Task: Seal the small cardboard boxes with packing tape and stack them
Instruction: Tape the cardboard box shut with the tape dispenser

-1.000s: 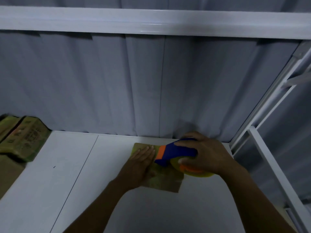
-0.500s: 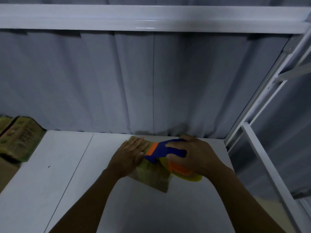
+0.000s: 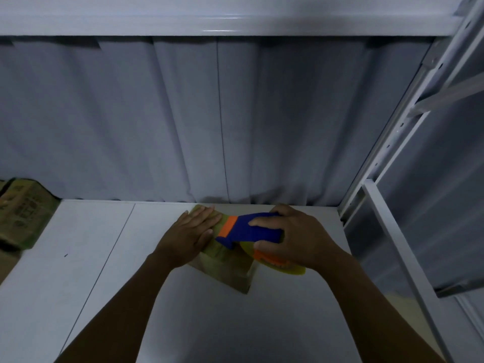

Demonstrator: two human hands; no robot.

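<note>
A small cardboard box (image 3: pixel 230 271) lies on the white table (image 3: pixel 104 271) near the back wall. My left hand (image 3: pixel 191 234) presses flat on the box's top, fingers together and pointing right. My right hand (image 3: pixel 296 237) grips a blue and orange tape dispenser (image 3: pixel 246 230) with a yellowish tape roll (image 3: pixel 282 267) under it. The dispenser's front end rests on the box top, right beside my left fingertips. Most of the box top is hidden under my hands and the dispenser.
A stack of cardboard boxes (image 3: pixel 21 213) sits at the table's left edge. A grey curtain (image 3: pixel 209 121) hangs behind the table. A white metal frame (image 3: pixel 392 218) stands at the right, and a white beam (image 3: pixel 209 19) crosses overhead.
The box and both hands sit a little farther back and more skewed on the table. My left hand stays flat on the box top and my right hand keeps its hold on the dispenser.
</note>
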